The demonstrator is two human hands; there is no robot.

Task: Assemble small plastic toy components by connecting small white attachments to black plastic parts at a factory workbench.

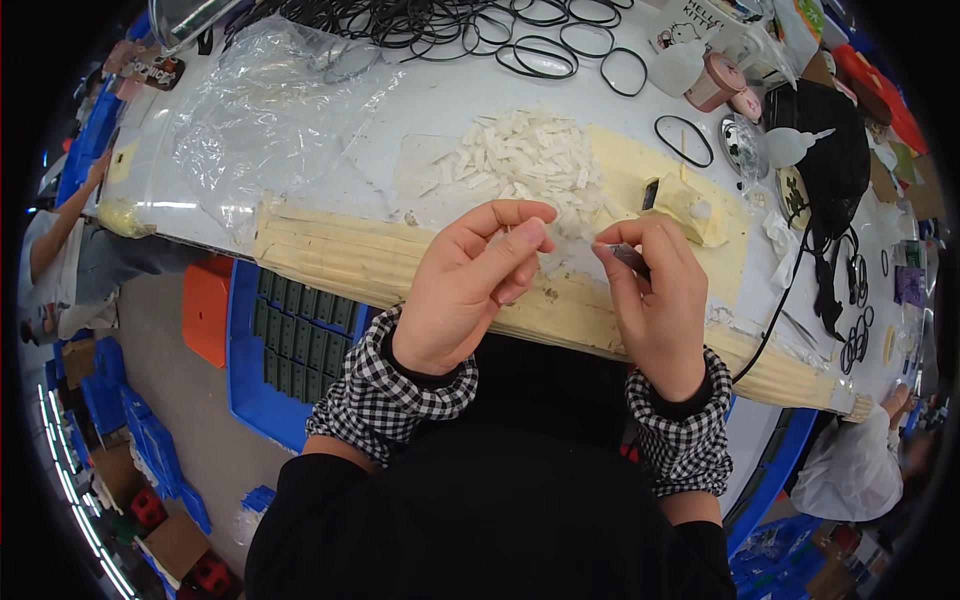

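Observation:
Above the table's near edge, my left hand is closed in a pinch, thumb against fingers; what it holds, if anything, is too small to make out. To its right, my right hand grips a small dark grey, flat metal-looking piece between thumb and fingers. The hands are apart from each other. Just beyond them lies a heap of small whitish strips. Past my right hand, a crumpled pale yellow wad with a dark piece beside it rests on a yellow sheet.
Padded yellow material covers the table's front edge. Black rubber rings and clear plastic film lie at the back. Bottles, a pink jar and a black bag crowd the right. A blue crate holds dark green parts below.

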